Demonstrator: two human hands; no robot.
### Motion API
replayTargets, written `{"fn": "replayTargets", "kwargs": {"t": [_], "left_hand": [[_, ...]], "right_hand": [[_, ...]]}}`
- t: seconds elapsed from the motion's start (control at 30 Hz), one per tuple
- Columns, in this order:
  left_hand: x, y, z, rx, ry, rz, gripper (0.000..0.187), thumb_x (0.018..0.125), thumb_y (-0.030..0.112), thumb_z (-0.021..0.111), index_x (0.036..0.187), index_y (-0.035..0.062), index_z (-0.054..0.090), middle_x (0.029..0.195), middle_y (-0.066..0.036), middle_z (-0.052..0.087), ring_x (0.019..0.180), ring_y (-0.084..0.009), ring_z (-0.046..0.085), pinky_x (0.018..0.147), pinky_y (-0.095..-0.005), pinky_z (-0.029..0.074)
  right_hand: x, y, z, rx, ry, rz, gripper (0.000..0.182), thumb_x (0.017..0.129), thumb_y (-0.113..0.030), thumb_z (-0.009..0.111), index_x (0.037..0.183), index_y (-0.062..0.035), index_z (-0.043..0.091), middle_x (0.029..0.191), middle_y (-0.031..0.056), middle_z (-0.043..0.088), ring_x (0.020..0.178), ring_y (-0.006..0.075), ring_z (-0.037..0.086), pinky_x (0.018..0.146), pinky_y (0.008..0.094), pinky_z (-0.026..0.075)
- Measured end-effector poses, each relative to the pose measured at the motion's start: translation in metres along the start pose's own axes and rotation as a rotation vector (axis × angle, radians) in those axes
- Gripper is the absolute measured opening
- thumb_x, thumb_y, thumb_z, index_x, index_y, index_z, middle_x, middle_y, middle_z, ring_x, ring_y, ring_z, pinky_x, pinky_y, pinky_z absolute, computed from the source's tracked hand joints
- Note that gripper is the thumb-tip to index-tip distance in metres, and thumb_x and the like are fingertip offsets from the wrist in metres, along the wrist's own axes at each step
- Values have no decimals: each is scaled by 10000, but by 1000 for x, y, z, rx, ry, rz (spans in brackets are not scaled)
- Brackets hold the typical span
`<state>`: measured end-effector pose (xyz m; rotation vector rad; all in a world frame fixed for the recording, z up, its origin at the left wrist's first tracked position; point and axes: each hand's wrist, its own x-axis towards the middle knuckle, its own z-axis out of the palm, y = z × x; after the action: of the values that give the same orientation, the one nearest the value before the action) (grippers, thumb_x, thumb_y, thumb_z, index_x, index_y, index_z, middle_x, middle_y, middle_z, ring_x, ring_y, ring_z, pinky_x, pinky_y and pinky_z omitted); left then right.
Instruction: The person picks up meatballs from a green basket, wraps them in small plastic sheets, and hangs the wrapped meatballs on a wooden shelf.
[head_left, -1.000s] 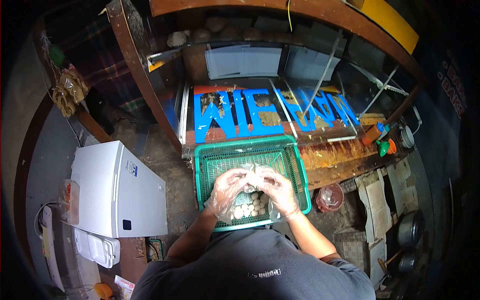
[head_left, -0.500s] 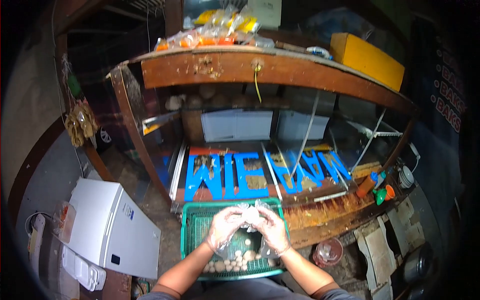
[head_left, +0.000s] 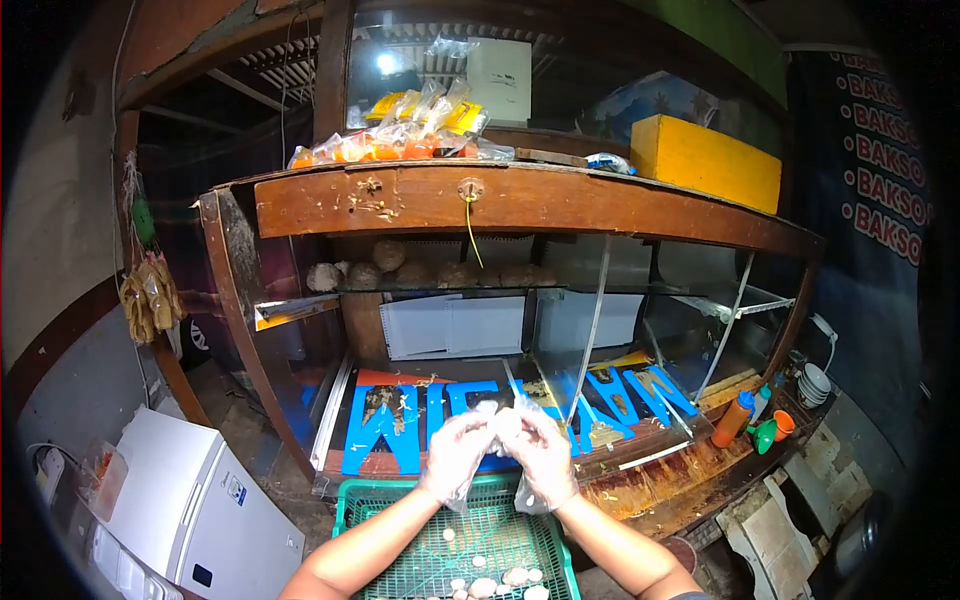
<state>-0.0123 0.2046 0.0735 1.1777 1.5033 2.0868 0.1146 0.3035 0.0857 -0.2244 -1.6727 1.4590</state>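
Observation:
My left hand (head_left: 458,457) and my right hand (head_left: 540,455), both in thin clear plastic gloves, meet above the front of the display case. Fingers and thumbs of both are closed together on a small crumpled piece of clear plastic (head_left: 497,425); glare and the fingers hide its shape and whatever may be inside. Below my hands, a green plastic basket (head_left: 345,515) holds several pale round balls (head_left: 482,587), gathered mostly at its near end. One ball (head_left: 448,535) lies apart, farther up the basket floor.
A wood-framed glass case (head_left: 360,205) with blue letters stands ahead. Bagged goods (head_left: 400,140) and a yellow box (head_left: 705,165) sit on top. At left is a white fridge (head_left: 240,520); at right, an orange bottle (head_left: 733,420) and a green funnel (head_left: 763,436).
My view has tilted upward, so the basket and balls sit lower and more of the case top shows. Both hands remain together on the plastic, drawn closer to each other.

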Motion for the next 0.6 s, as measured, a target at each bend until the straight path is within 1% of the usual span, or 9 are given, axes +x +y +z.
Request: {"fn": "replayTargets", "kwargs": {"t": [0.03, 0.1, 0.17, 0.23, 0.37, 0.4, 0.43, 0.5, 0.6], "left_hand": [[14, 5, 4, 108, 10, 36, 233, 873, 86, 713, 1083, -11, 681, 1055, -86, 658, 952, -137, 629, 842, -269, 518], [40, 3, 13, 47, 42, 80, 245, 874, 90, 708, 1094, -14, 679, 1066, -94, 665, 964, -144, 632, 862, -277, 516], [67, -2, 18, 97, 76, 143, 250, 867, 81, 699, 1097, -16, 679, 1066, -98, 676, 972, -150, 635, 875, -278, 513], [93, -1, 28, -33, 62, 149, 280, 858, 57, 670, 1124, -30, 666, 1079, -112, 683, 995, -158, 638, 883, -282, 511], [155, 3, 48, 7, 119, 335, 342, 856, -8, 666, 1191, -63, 622, 1115, -121, 671, 1009, -153, 623, 905, -284, 514], [162, 18, 53, -34, 54, 260, 399, 863, 39, 654, 1247, -58, 601, 1198, -150, 662, 1077, -184, 628, 948, -295, 494], [177, 22, 55, -36, 54, 270, 399, 863, 39, 654, 1247, -58, 601, 1198, -150, 662, 1077, -184, 628, 948, -295, 494], [199, 24, 60, 303, 112, 367, 461, 874, 105, 639, 1301, -53, 567, 1286, -178, 628, 1182, -216, 601, 1004, -299, 456], [218, 36, 64, 279, 29, 267, 526, 870, 141, 633, 1355, -32, 524, 1355, -190, 578, 1278, -227, 537, 1054, -291, 407]], "right_hand": [[13, 1, 1, 75, 12, -12, 431, 837, -49, 738, 1238, 11, 592, 1170, 74, 604, 1028, 148, 600, 895, 290, 508], [40, 3, -1, -137, 60, -136, 442, 836, -75, 757, 1238, 4, 594, 1189, 83, 606, 1054, 159, 603, 917, 301, 505], [69, 23, -3, 91, 72, -208, 438, 837, -92, 765, 1234, -1, 602, 1206, 90, 606, 1089, 169, 602, 948, 311, 497], [95, 16, -3, 15, 108, -292, 329, 857, -87, 745, 1166, -26, 651, 1184, 83, 605, 1060, 176, 635, 904, 297, 532], [166, 29, -11, -85, 242, -393, 416, 793, -55, 769, 1188, -21, 643, 1183, 94, 608, 1010, 173, 644, 870, 290, 534], [181, 21, -12, -155, 276, -396, 461, 768, -34, 751, 1213, -11, 632, 1201, 108, 611, 971, 178, 651, 851, 288, 535], [189, 6, -10, -170, 304, -396, 460, 771, -45, 735, 1218, -3, 636, 1151, 119, 656, 943, 182, 662, 852, 281, 530], [220, 6, -15, -203, 312, -404, 429, 771, -79, 745, 1182, 7, 657, 1069, 124, 700, 923, 184, 668, 851, 287, 525], [246, 14, -17, -233, 375, -355, 387, 782, -115, 740, 1144, 9, 675, 988, 128, 723, 903, 188, 676, 842, 292, 521]]}}
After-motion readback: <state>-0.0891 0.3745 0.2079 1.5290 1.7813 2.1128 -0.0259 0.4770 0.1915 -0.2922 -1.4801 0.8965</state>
